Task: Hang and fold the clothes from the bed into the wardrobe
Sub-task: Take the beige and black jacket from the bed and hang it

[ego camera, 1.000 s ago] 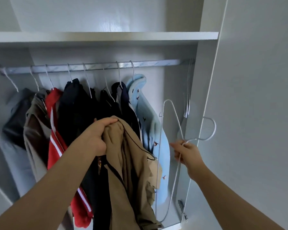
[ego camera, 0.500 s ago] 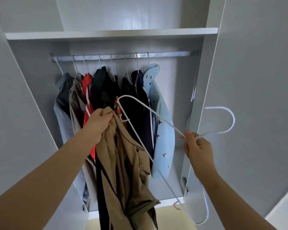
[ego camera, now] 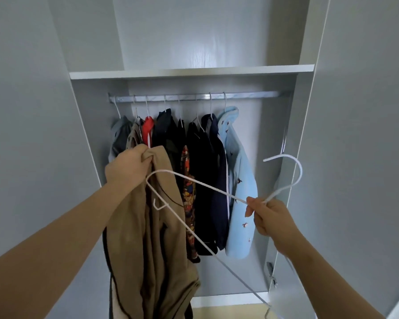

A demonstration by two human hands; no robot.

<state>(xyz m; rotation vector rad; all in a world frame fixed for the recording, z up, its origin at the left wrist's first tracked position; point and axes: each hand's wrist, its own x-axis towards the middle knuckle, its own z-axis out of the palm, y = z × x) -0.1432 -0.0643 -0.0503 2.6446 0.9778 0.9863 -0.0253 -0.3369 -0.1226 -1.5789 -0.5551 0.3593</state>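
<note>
From the head view, the left hand (ego camera: 127, 167) is raised in front of the open wardrobe (ego camera: 191, 71), its fingers (ego camera: 145, 158) bunched tight around the top of a tan garment (ego camera: 152, 238) that hangs down in long folds, with a dark lining or trim showing along its edges. The right hand (ego camera: 271, 218) holds a white wire hanger (ego camera: 194, 184) at the neck, fingers pinched closed on the wire just below the hook, which curves up and to the right. The hanger is tilted: one shoulder points left and lies across the front of the tan garment near the left hand, while the other arm runs down toward the bottom of the frame. Behind both hands, a metal rail (ego camera: 247, 96) under a shelf carries a row of hung clothes crowded to its left part: a grey piece (ego camera: 120, 134), a red one (ego camera: 148, 127), several dark ones (ego camera: 203, 180) and, last on the right, a light blue jacket (ego camera: 240, 187) with small printed figures. The right stretch of the rail is bare. A wardrobe door (ego camera: 359, 157) stands open on the right, beside the right hand.
</note>
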